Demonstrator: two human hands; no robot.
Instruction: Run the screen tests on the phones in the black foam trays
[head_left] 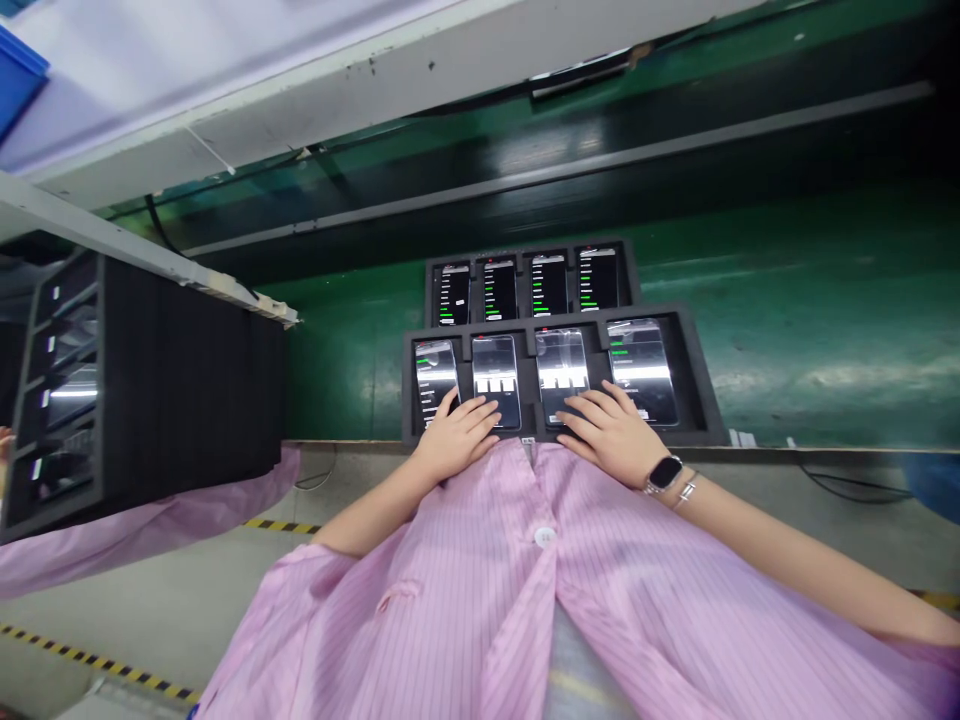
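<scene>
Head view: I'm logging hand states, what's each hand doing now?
Left hand: open over two left phones in near tray, holding nothing.
Right hand: open over its two right phones, holding nothing.

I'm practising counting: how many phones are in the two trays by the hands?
8: four phones in a row in the near tray, four in the far tray. None seems fully hidden.

Premises are presenting as an electronics factory: smartphone trays (527,385) are lying on the green workbench (795,370), hazard tape (127,673) running below it.
</scene>
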